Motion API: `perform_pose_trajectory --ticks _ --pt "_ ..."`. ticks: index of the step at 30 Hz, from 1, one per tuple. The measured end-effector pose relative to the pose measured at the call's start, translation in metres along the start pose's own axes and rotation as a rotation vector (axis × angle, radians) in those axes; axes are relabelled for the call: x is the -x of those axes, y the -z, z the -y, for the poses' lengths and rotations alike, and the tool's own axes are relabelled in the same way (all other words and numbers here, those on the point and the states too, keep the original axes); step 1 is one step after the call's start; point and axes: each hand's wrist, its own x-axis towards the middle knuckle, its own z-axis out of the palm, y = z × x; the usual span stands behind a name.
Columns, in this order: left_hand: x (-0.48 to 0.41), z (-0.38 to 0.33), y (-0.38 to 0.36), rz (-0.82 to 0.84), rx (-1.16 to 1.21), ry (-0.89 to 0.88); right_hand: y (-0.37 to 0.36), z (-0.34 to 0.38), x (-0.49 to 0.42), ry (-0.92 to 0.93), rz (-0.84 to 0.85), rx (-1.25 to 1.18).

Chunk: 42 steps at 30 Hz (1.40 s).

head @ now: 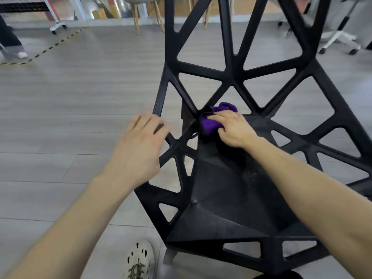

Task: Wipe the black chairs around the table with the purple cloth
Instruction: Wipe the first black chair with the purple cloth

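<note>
A black chair (227, 202) with a lattice of triangular openings fills the right half of the head view, its seat towards me and its back rising away. My right hand (233, 128) holds the bunched purple cloth (211, 122) and presses it into the back left corner of the seat, where seat and backrest meet. My left hand (141, 146) hovers with relaxed fingers over the chair's left edge, its fingertips at the frame; contact is not clear.
Grey plank floor (70, 117) spreads to the left. My shoe (138, 260) stands by the chair's front left leg. Wooden-legged stools (141, 13) and a white wheeled office chair (340, 37) stand at the back. A person's feet (12, 51) appear at far left beside striped floor tape.
</note>
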Motion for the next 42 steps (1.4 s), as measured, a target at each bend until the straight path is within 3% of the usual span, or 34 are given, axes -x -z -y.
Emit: perform_pose_trajectory --ticks 3,6,10,13,18,20,25,27,30,32,38,42 --pt "-0.011 -0.021 -0.023 0.069 -0.109 -0.157 0.002 0.023 -0.006 -0.022 0.045 0.074" --pt "-0.029 -0.035 -0.039 0.277 -0.287 -0.141 -0.010 0.061 -0.014 0.075 0.070 0.079" --pt "-0.045 -0.034 -0.058 0.398 -0.390 -0.120 0.001 -0.005 0.005 -0.102 0.059 0.260" --pt "-0.051 -0.039 -0.060 0.386 -0.366 -0.087 0.009 -0.026 0.009 -0.248 0.080 0.341" --pt "-0.068 -0.053 -0.069 0.364 -0.282 0.068 -0.018 0.062 -0.028 -0.039 0.012 -0.078" --pt "-0.071 -0.052 -0.076 0.346 -0.307 0.082 -0.014 0.041 -0.023 -0.044 -0.011 -0.005" --pt "-0.068 -0.048 -0.083 0.316 -0.310 0.052 0.005 -0.044 0.013 -0.387 -0.109 0.272" --pt "-0.071 -0.048 -0.079 0.317 -0.297 0.045 -0.006 -0.010 -0.001 -0.346 -0.083 0.286" --pt "-0.077 -0.049 -0.072 0.305 -0.280 0.060 -0.029 0.047 -0.021 -0.128 -0.002 0.192" --pt "-0.080 -0.050 -0.071 0.308 -0.253 0.077 -0.027 0.038 -0.016 -0.065 -0.008 0.145" --pt "-0.077 -0.048 -0.074 0.286 -0.267 0.084 0.008 -0.078 0.036 -0.324 -0.095 0.271" --pt "-0.080 -0.048 -0.073 0.307 -0.282 0.069 -0.017 -0.006 0.003 -0.216 -0.026 0.174"
